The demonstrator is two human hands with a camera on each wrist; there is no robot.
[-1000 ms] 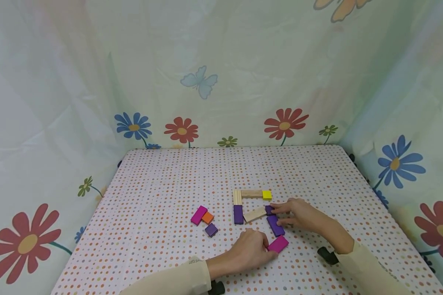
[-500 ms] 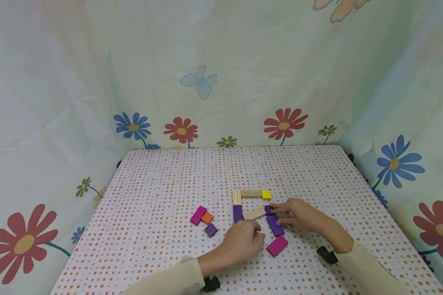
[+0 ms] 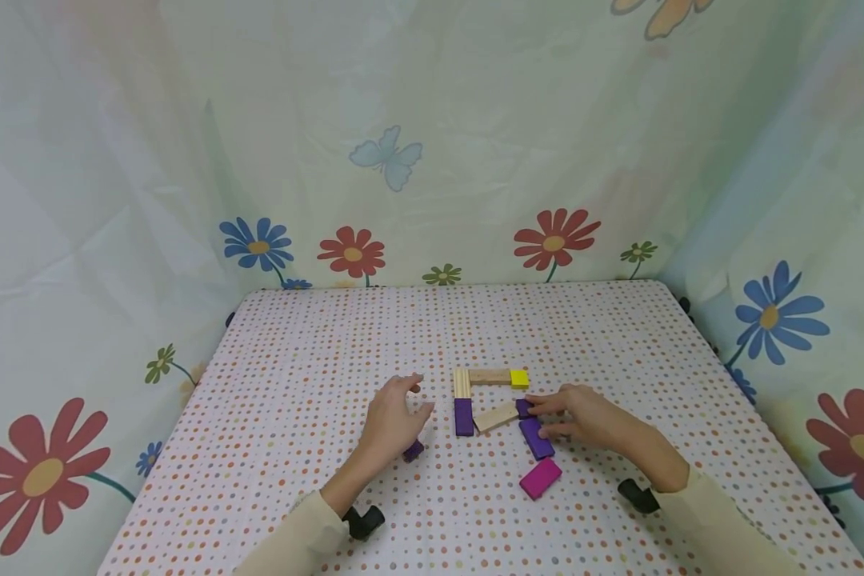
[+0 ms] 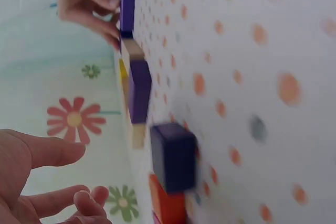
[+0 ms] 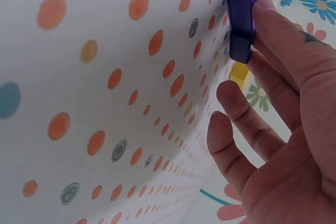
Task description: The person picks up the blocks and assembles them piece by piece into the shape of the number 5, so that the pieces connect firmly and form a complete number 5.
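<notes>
A long purple block (image 3: 536, 439) lies flat on the table, slightly aslant, with a small purple block (image 3: 522, 408) at its far end. The right hand (image 3: 583, 418) touches these two from their right side: the thumb rests against the long one and a forefinger against the small one, the other fingers loosely bent, with no closed grip around either. Just beyond the near end of the long block lies a magenta block (image 3: 541, 478), turned at an angle

A slanting wooden block (image 3: 496, 417) runs from the small purple block to the near corner of another purple block (image 3: 464, 417). Beyond that come a striped pale block (image 3: 462, 383), a wooden bar (image 3: 490, 377) and, at the bar's right end, a yellow block (image 3: 519, 379), apart from the small purple one

Well to the left, the left hand (image 3: 392, 420) hovers with nothing in it, thumb and fingers spread and softly bent. Near it sits a purple cube-like block (image 3: 414, 450), partly hidden by the hand in the head view; the left wrist view shows an orange block (image 4: 169, 200) beside it

Around everything spreads a dotted tablecloth (image 3: 331, 336), backed by a flowered curtain (image 3: 475, 160)
</notes>
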